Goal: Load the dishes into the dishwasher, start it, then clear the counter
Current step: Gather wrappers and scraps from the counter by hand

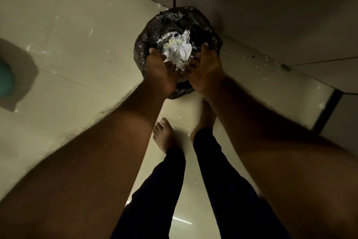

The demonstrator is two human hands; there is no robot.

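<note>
crumpled paper and foil waste (179, 48) sits inside the black-lined bin (174, 19). Bin mouth faces straight up; the heap is roundish, no clear long axis. left hand (162, 71) and right hand (206, 70) are over the bin's near rim, side by side, fingers loose and almost meeting, gripping nothing. counter (58, 48) is left of the bin, bare feet (163, 134) on the near side.

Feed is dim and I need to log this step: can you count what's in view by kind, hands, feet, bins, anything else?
Hands: 2, left hand and right hand
Bare feet: 2, left foot and right foot
Black-bagged bin: 1
Blurred teal object: 1
Paper scraps: too many to count, left out
Total: 6
</note>
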